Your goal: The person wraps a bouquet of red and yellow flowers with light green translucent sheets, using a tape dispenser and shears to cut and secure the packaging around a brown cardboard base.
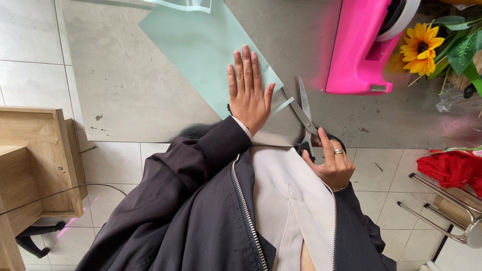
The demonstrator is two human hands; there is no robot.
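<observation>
View from above of a person at a grey bench point(130, 90). The left hand point(247, 90) lay flat, fingers together and extended, palm down on a sheet of pale green paper point(201, 45), pressing it to the bench near the sheet's nearer corner. The sheet ran from under that hand away towards the far edge of the bench. The right hand point(332, 163) was curled through the black handles of a pair of scissors point(305, 113), a ring on one finger; the blades stood parted, their tips pointing away from the person, just beside the thumb of the left hand. A narrow strip of the green paper point(282, 105) lay between the blades and the sheet's edge, joined to the sheet at one end as far as could be told. To the right of the scissors stood a bright pink tape dispenser point(359, 47), well apart from both hands, carrying a roll at its upper end. Beyond it, at the bench's right end, lay an artificial sunflower point(420, 46) with green leaves. Off the bench, lower right, a red bundle point(452, 168) rested above metal bars; at left stood a wooden box point(35, 160) on the tiled floor point(30, 45).
</observation>
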